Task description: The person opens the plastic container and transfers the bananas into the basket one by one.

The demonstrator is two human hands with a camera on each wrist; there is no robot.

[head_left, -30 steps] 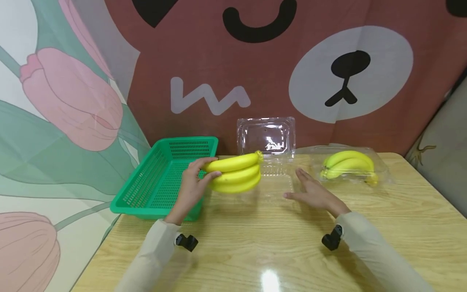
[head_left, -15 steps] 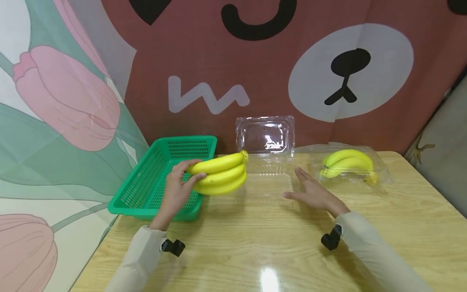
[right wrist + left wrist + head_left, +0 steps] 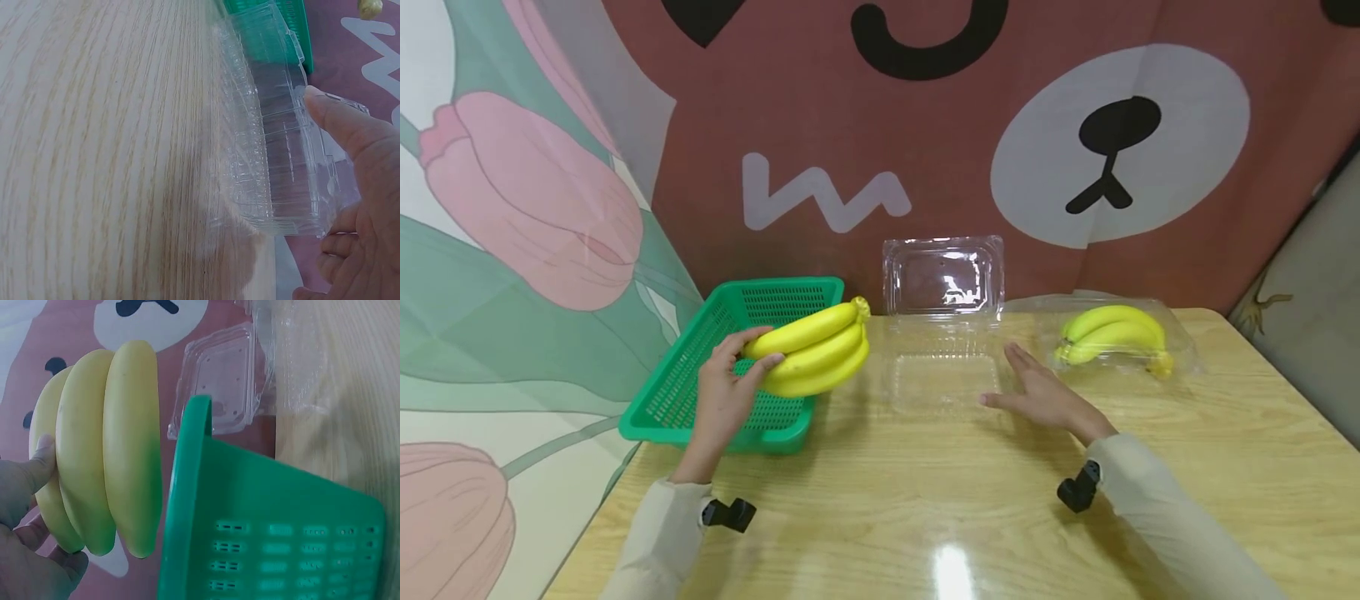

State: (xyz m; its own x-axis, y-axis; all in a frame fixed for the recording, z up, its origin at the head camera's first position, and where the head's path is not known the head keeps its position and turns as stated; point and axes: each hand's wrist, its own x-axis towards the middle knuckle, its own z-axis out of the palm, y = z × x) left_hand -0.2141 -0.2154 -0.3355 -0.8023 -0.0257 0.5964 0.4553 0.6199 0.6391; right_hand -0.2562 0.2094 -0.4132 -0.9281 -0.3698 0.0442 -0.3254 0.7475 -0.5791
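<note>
A bunch of yellow bananas (image 3: 812,354) is in my left hand (image 3: 726,396), thumb on the near side and fingers around the back. In the head view it overlaps the right side of the green basket (image 3: 782,440), stem end pointing right. The left wrist view shows the bananas (image 3: 128,450) side by side, with greenish tips, beside the basket rim (image 3: 177,512). An opened clear plastic clamshell (image 3: 943,387) lies on the table, its lid (image 3: 943,283) raised behind. My right hand (image 3: 1045,396) stays at its right edge, thumb and fingers spread, thumb tip right at the rim.
Another bunch of bananas (image 3: 1116,333) sits inside a closed clear container (image 3: 1186,337) at the back right of the table (image 3: 880,517). A printed cloth (image 3: 820,92) hangs right behind the table's back edge.
My left hand has carried the bananas leftward, away from the clamshell and toward the basket, with the stem end tipping up. The right hand has stayed in place.
</note>
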